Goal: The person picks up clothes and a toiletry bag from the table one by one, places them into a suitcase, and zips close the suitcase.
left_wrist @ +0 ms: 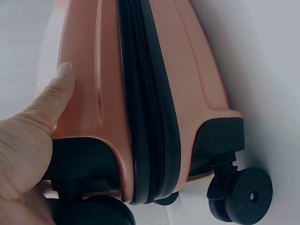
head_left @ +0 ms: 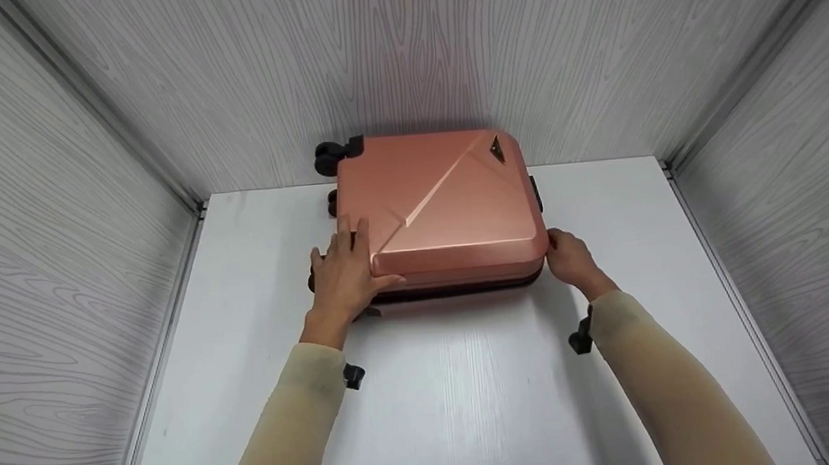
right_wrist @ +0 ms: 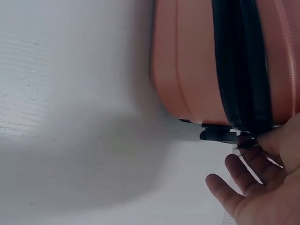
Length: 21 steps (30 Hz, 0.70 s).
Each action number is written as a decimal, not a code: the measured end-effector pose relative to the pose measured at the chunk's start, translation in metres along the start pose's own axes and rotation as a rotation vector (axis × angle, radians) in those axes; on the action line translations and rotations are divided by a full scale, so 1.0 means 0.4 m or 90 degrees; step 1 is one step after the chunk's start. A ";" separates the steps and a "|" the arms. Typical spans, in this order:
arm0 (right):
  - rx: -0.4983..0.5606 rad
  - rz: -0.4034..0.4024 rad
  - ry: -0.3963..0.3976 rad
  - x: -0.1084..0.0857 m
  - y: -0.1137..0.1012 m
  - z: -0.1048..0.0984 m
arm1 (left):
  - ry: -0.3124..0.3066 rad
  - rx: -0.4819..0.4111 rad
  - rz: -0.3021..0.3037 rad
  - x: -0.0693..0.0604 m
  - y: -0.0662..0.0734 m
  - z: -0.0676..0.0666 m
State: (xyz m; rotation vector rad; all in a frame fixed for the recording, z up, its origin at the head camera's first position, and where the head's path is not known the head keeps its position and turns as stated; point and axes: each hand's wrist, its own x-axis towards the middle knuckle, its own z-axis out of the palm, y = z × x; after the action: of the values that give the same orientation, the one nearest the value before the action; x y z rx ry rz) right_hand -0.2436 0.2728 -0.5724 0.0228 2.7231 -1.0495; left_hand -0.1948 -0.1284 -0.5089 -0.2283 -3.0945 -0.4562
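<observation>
A rose-pink hard-shell suitcase (head_left: 448,194) lies flat, its wheels to the left and a triangular badge on its upper shell. My left hand (head_left: 345,277) rests on its front left corner, fingers spread over the top. In the left wrist view that thumb presses the side of the shell, beside the black zipper band (left_wrist: 150,108) and above a wheel (left_wrist: 96,211). At the front right corner is my right hand (head_left: 569,257). The right wrist view shows its thumb and index finger pinching a small dark zipper pull (right_wrist: 248,142) at the zipper band's end; the other fingers are loosely bent.
Under the suitcase is a white surface (head_left: 456,405). Grey wood-grain panels rise at the back (head_left: 402,58), left (head_left: 58,250) and right (head_left: 784,199). The suitcase lies close to the back panel. A black side handle (head_left: 536,193) shows on its right end.
</observation>
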 end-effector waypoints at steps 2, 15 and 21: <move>0.004 0.009 0.017 0.003 0.002 0.003 | 0.013 0.005 0.006 -0.001 -0.001 0.001; 0.185 0.085 0.033 0.007 0.018 0.026 | 0.034 0.029 0.011 -0.006 -0.007 0.010; 0.143 0.086 0.042 0.006 0.017 0.029 | 0.039 0.029 0.008 -0.005 -0.009 0.012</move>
State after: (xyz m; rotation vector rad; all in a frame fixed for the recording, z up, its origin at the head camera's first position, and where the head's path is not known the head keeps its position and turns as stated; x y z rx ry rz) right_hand -0.2431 0.2700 -0.5858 0.2779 2.6035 -1.3278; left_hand -0.1931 -0.1306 -0.5143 -0.2292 -3.0380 -0.3853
